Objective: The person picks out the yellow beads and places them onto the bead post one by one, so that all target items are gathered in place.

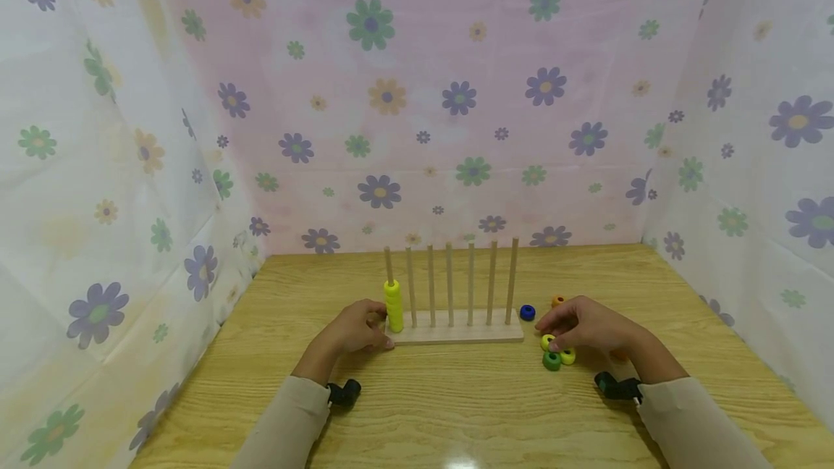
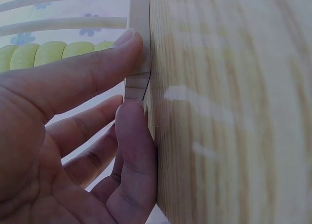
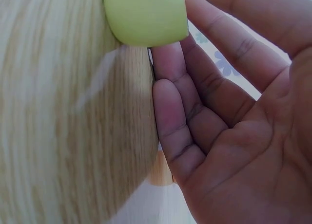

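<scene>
A wooden peg rack (image 1: 456,326) stands on the table, with several yellow beads (image 1: 394,306) stacked on its leftmost peg. My left hand (image 1: 355,328) grips the left end of its base, the thumb in front and a finger at the end face, as the left wrist view shows. Over at the right, my right hand (image 1: 589,324) is low over loose beads. Its thumb and index finger lie about a yellow bead (image 1: 547,342); whether they pinch it cannot be made out. Beside it are another yellow bead (image 1: 568,357) and a green bead (image 1: 552,361).
A blue bead (image 1: 527,313) lies off the rack's right end. Beyond the right hand is an orange bead (image 1: 558,301), and another orange piece (image 1: 619,355) is partly hidden under that hand. Flowered cloth (image 1: 456,136) encloses the wooden table (image 1: 443,404) at the back and sides.
</scene>
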Available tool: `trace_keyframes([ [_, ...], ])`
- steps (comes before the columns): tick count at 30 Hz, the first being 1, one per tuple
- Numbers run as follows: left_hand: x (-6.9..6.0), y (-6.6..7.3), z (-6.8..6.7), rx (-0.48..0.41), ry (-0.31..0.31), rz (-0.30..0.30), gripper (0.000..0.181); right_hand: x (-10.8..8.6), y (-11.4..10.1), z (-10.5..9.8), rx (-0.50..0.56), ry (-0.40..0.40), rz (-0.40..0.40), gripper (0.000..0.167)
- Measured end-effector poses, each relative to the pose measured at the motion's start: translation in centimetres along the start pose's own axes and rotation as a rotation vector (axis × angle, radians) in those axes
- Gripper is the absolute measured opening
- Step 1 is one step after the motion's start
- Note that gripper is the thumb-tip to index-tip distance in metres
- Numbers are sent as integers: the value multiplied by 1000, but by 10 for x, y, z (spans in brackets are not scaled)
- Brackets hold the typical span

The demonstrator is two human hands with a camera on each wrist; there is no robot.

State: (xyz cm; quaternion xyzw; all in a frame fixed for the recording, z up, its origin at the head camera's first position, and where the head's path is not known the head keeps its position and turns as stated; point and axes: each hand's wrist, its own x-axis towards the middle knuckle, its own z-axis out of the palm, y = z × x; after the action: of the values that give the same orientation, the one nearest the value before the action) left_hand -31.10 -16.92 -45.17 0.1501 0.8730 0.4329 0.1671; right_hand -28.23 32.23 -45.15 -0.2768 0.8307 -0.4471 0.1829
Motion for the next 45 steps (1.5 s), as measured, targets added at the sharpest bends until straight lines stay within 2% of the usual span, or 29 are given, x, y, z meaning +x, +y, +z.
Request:
trace_keyframes([
  [10,1,-1,0,-2,-5,8,62,-1,-1,0,4,6,6,36],
  [19,-1,1,0,2,5,-11,65,-1,1,2,-6,21,5,34],
  [28,1,-1,1,1,8,-9,61,0,3,2,-22,42,64,36],
  [38,-1,1,0,-19,6,-9,62,0,2,3,0,52,88,34],
  [45,-2,1,0,-5,2,-5,61,0,2,3,-43,57,76,33],
])
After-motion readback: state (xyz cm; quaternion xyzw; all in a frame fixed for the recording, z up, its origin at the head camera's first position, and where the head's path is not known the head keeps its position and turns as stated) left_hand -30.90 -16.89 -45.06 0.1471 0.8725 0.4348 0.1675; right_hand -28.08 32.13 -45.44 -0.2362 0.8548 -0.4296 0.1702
